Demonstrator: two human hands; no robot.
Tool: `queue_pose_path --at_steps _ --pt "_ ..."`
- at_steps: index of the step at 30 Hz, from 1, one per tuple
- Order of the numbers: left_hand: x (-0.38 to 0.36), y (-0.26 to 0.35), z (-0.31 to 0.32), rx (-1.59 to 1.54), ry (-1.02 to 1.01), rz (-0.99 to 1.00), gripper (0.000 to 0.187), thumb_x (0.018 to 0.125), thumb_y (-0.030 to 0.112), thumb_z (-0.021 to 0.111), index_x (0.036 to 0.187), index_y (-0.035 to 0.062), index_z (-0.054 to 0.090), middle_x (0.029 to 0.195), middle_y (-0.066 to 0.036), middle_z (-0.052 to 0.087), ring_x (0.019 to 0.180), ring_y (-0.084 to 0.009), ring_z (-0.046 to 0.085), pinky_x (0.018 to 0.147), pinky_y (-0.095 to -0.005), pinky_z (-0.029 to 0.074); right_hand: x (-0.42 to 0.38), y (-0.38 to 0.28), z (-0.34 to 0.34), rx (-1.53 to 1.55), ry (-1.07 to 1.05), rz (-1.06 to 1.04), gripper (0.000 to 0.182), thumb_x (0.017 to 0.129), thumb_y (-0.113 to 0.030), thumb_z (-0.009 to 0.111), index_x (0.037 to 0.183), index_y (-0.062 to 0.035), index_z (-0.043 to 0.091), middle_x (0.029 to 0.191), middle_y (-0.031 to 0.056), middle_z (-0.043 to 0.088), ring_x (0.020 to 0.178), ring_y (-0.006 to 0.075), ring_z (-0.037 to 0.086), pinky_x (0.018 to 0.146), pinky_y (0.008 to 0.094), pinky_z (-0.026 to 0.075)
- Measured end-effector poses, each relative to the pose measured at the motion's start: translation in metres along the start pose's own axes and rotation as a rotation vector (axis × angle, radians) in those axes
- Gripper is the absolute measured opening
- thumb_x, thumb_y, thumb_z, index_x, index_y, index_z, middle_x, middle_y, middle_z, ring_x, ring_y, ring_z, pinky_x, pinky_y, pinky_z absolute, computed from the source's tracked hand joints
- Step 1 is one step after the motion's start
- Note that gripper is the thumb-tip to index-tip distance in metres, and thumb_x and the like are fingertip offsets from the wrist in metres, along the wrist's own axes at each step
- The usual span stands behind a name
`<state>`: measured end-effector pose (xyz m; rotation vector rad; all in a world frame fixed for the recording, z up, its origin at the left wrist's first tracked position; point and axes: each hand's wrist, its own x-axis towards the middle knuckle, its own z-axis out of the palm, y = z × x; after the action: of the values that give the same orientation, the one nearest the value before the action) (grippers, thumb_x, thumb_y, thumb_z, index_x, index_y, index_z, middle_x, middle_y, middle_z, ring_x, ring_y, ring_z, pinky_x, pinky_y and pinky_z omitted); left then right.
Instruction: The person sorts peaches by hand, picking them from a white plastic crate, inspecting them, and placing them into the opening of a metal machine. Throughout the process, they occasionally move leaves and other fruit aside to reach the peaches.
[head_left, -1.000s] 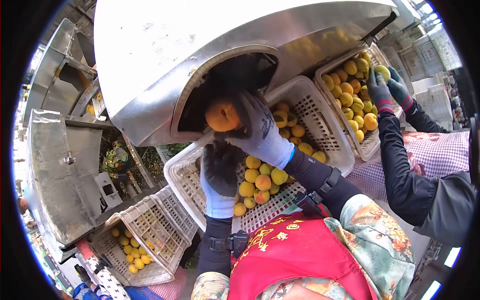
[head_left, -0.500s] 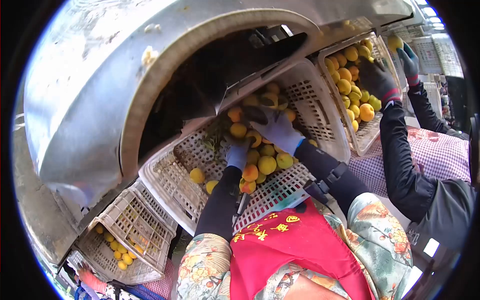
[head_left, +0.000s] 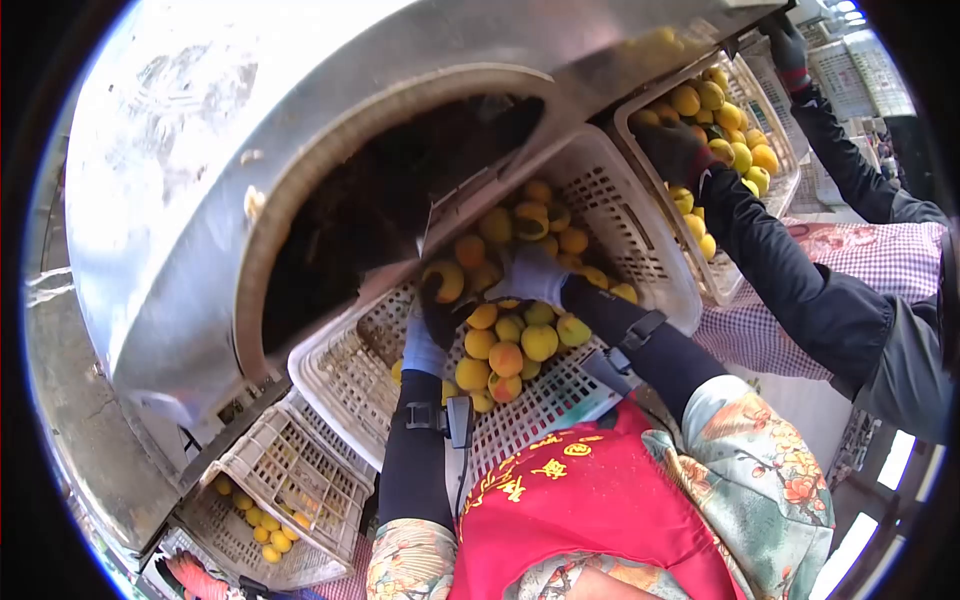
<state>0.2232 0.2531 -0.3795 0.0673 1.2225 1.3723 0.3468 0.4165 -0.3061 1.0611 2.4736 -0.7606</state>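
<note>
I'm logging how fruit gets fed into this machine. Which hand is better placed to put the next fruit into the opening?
Probably the left hand: it already grips a yellow fruit just below the machine opening. The right hand rests lower, among fruit in the white crate.

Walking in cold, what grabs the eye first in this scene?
A big stainless steel machine with a dark arched opening fills the upper left. Below its mouth, a white plastic crate holds yellow-orange fruit, where the gloved left hand and right hand reach into the pile. At upper right, a co-worker's dark sleeve stretches into a second crate of fruit.
</note>
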Motion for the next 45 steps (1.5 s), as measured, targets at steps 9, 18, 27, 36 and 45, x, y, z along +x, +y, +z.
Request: queue_pose_path --at_steps 9,18,27,36,45 --pt "-0.110 0.094 0.067 -0.912 -0.368 0.255 0.074 0.083 0.058 0.056 0.137 0.0097 0.040 0.138 -0.014 0.045 0.123 -0.0320 0.046 0.090 -0.0532 0.048 -0.098 -0.076 -0.082 0.123 0.581 -0.560 0.088 0.071 -0.045 0.071 0.142 -0.0077 0.034 0.128 0.0173 0.052 0.107 0.0335 0.055 0.093 0.0447 0.039" --pt "-0.147 0.122 0.072 -0.832 -0.187 0.390 0.062 0.081 0.035 0.065 0.133 0.0074 0.045 0.130 -0.013 0.051 0.120 -0.0286 0.049 0.109 -0.0463 0.031 -0.092 -0.118 -0.107 0.282 0.870 -0.483 0.081 0.066 -0.042 0.077 0.131 -0.0034 0.047 0.120 0.0166 0.057 0.106 0.0370 0.054 0.094 0.0465 0.038" --pt "-0.150 0.115 0.056 -0.981 -0.202 0.241 0.051 0.087 0.026 0.061 0.132 0.0080 0.046 0.134 -0.015 0.050 0.126 -0.0317 0.045 0.100 -0.0438 0.042 -0.013 -0.159 -0.109 -0.020 1.093 -0.444 0.071 0.074 -0.037 0.071 0.131 -0.0021 0.045 0.129 0.0186 0.050 0.118 0.0360 0.045 0.101 0.0607 0.026" --pt "-0.152 0.123 0.079 -0.150 -0.056 0.642 0.051 0.095 0.042 0.047 0.132 0.0071 0.045 0.127 -0.013 0.053 0.118 -0.0262 0.052 0.096 -0.0421 0.044 -0.112 -0.140 -0.113 0.309 0.471 -0.613 0.083 0.068 -0.036 0.075 0.137 -0.0061 0.041 0.133 0.0191 0.047 0.118 0.0365 0.046 0.104 0.0481 0.029" --pt "-0.182 0.143 0.099 -0.058 -0.030 0.618 0.049 0.095 0.040 0.048 0.129 0.0060 0.048 0.119 -0.014 0.060 0.103 -0.0293 0.061 0.093 -0.0453 0.048 -0.127 -0.115 -0.112 1.021 0.349 -0.850 0.094 0.061 -0.028 0.083 0.140 -0.0047 0.038 0.138 0.0204 0.044 0.128 0.0350 0.041 0.108 0.0437 0.031"
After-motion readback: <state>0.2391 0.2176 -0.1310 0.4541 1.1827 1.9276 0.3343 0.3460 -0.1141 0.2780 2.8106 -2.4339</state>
